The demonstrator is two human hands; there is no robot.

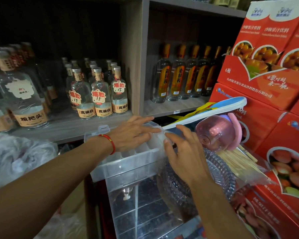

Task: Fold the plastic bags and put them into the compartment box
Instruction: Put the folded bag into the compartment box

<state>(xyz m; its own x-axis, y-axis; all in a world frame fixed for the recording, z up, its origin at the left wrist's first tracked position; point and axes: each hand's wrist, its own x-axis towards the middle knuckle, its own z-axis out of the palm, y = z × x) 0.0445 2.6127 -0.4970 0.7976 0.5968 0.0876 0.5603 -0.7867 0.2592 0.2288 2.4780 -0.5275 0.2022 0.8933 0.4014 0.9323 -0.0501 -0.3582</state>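
Note:
A clear plastic compartment box (128, 163) stands open on top of a clear acrylic case, its lid (100, 131) tilted back toward the shelf. Over its far right corner my left hand (133, 133), with a red string on the wrist, and my right hand (185, 152) meet. Between their fingertips sits a small folded clear plastic bag (163, 134); both hands pinch it just above the right-hand compartments. A heap of loose clear plastic bags (16, 157) lies at the left, below the shelf.
Shelves behind hold several liquor bottles (100, 94). Red juice cartons (266, 80) are stacked at the right. A pink cup (216, 131), a blue-and-white fan (214, 109), bamboo skewers (238, 161) and clear ribbed plastic dishes (214, 169) crowd the space right of the box.

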